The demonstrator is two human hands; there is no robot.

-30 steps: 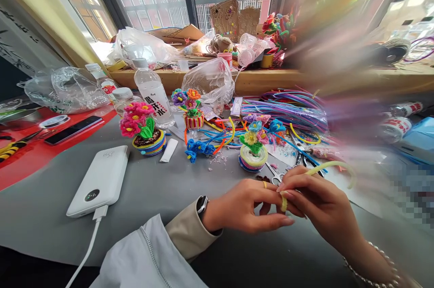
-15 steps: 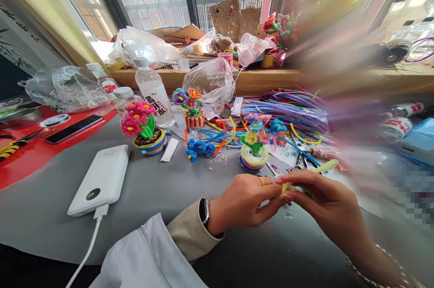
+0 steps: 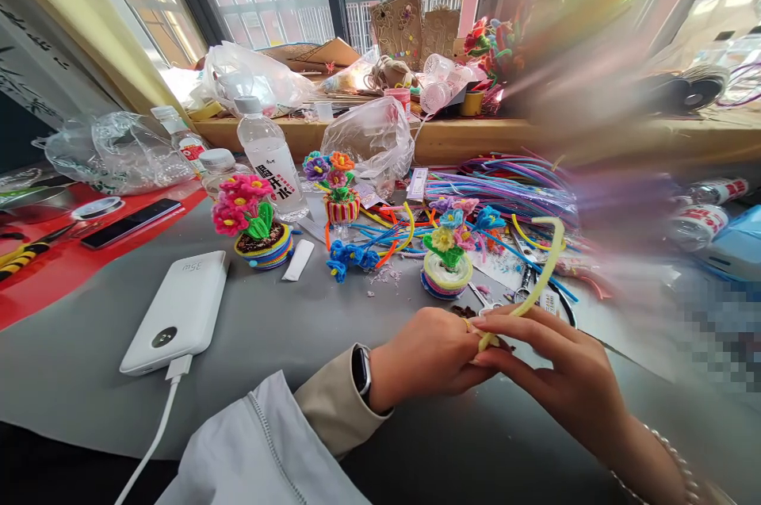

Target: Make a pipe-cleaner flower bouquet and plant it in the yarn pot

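The yellow pipe cleaner (image 3: pixel 538 275) is pinched at its lower end btwn both hands, just above the near edge of the grey tabletop (image 3: pixel 285 330). Big change vs half a sec ago: the free end was lying low and flat off to the right, now it's swung up and arcs high over the right hand (image 3: pixel 552 370). Left hand (image 3: pixel 425 354) is clamped on the coiled bit, right-hand fingertips closed on it too. Looks like another wrap going on imo. Little flower pot (image 3: pixel 445 263) sits just behind, power bank (image 3: pixel 178 311) well off toward the left edge.
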